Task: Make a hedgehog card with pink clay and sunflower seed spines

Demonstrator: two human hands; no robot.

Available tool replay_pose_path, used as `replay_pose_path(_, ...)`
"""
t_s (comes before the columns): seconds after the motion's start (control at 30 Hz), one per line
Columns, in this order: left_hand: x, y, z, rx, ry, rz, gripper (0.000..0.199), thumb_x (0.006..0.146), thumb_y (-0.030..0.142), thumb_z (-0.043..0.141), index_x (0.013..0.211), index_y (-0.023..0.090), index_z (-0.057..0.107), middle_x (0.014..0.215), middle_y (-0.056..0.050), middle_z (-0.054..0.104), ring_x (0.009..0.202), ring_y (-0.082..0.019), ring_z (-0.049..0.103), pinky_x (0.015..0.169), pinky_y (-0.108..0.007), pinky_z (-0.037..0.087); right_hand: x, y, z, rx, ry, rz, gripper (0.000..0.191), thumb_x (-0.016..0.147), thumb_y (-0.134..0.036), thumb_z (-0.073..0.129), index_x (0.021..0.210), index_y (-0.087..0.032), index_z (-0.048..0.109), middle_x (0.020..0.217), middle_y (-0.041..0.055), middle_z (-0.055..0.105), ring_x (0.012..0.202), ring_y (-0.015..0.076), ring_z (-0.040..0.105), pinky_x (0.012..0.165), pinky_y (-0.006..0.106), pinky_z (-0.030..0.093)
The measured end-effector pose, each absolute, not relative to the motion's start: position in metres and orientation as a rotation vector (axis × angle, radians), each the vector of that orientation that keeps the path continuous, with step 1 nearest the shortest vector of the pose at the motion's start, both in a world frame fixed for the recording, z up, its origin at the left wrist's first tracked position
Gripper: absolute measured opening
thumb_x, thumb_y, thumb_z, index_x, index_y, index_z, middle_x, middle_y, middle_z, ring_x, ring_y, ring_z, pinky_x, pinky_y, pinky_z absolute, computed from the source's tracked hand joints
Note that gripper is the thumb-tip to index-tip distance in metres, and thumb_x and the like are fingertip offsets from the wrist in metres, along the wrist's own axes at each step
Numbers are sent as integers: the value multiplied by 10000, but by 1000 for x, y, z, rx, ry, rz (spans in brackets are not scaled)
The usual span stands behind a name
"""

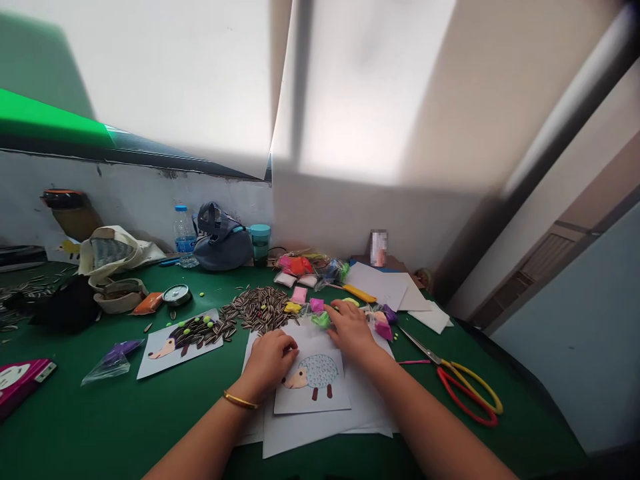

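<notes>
My left hand (270, 363) rests on the upper left part of a white card with a drawn sheep (313, 380), its fingers at the sheep's head. The card lies on a stack of white paper (320, 430). My right hand (350, 330) sits just above the card, its fingertips beside a small bag of green clay (321, 320). Pink clay (316, 305) and yellow clay (293, 307) lie close by. I cannot tell whether those right fingers pinch anything. To the left is a heap of striped sunflower seeds (257, 308), next to a hedgehog card (180, 343) covered in seeds.
Red-and-yellow-handled scissors (463, 390) lie on the green tabletop (100, 427) to the right. Behind are a yellow utility knife (359, 293), white sheets (377, 283), clay packets (295, 267), a water bottle (184, 237), a grey bag (220, 239) and a cloth tote (113, 257).
</notes>
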State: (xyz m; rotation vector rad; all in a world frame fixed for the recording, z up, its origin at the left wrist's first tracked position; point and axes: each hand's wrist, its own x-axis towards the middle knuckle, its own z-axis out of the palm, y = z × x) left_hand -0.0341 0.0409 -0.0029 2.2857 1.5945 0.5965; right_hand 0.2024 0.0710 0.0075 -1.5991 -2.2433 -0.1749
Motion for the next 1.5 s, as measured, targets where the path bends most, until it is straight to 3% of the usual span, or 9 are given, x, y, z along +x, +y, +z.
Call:
replay_pose_path(0.13, -38, 41, -4, 2252, 1628, 757, 115, 857, 265, 627, 898, 235, 730, 947, -45, 697, 958, -238, 618, 832, -352, 419, 189, 76, 12, -1557, -2209, -145, 273, 783, -192, 673, 1049, -252, 685, 1296, 75, 596, 1207, 311, 485, 983, 472, 377)
replay_pose_path(0.3, -20, 42, 0, 1912, 1451, 1087, 356, 875, 431, 581, 1115, 177, 656, 1070, -96, 690, 958, -242, 640, 782, -339, 489, 188, 44, 5, -1279, -2004, 24, 248, 770, -185, 652, 1013, -203, 609, 1193, 99, 634, 1128, 275, 549, 956, 423, 429)
replay_pose_path(0.4, 2, 37, 3, 1814, 1271, 1107, 361, 925, 484, 464, 924, 191, 675, 880, -56, 704, 792, -212, 664, 682, -306, 498, 185, 25, -7, -1150, -1923, 128, 290, 765, -171, 636, 1045, -206, 570, 1047, 78, 650, 996, 247, 593, 898, 401, 473)
replay_pose_path(0.5, 12, 30, 1, 1827, 1302, 1131, 367, 930, 466, 443, 773, 209, 652, 742, -19, 671, 653, -189, 639, 598, -285, 470, 182, 14, -17, -1076, -1850, 206, 420, 755, -132, 614, 1161, -209, 538, 1095, 87, 614, 1034, 235, 583, 920, 383, 490)
replay_pose_path(0.7, 0, 21, -6, 1922, 1290, 1269, 242, 878, 418, 561, 792, 225, 679, 775, -15, 684, 736, -191, 631, 682, -291, 480, 180, 4, -12, -970, -1903, 322, 481, 858, -274, 605, 1324, -224, 499, 1177, 103, 580, 1070, 242, 564, 937, 399, 485)
replay_pose_path(0.83, -2, 14, -5, 1971, 1219, 1279, 204, 873, 400, 598, 815, 219, 673, 783, -14, 669, 715, -177, 606, 658, -279, 474, 180, 1, -6, -948, -1894, 358, 244, 983, -347, 447, 1072, -226, 639, 915, 54, 622, 893, 214, 567, 829, 369, 471)
replay_pose_path(0.93, 0, 10, -3, 1973, 1164, 1292, 200, 895, 398, 584, 894, 219, 673, 835, -21, 670, 726, -171, 600, 655, -274, 478, 181, 3, -7, -951, -1824, 356, 280, 997, -355, 425, 864, -213, 627, 825, 41, 596, 824, 199, 546, 772, 343, 452)
replay_pose_path(1.3, 4, 4, 7, 2066, 1056, 1348, 202, 933, 338, 557, 808, 212, 653, 777, -21, 634, 744, -171, 579, 691, -285, 466, 181, 2, -7, -889, -1772, 425, 325, 995, -411, 445, 800, -207, 606, 804, 37, 578, 801, 190, 538, 756, 333, 450)
replay_pose_path(1.5, 6, 1, 8, 2082, 1064, 1326, 208, 944, 375, 532, 864, 217, 640, 845, -43, 634, 816, -194, 582, 747, -309, 481, 181, 0, -6, -867, -1717, 427, 242, 968, -401, 514, 884, -213, 642, 846, 43, 610, 819, 193, 574, 758, 338, 478)
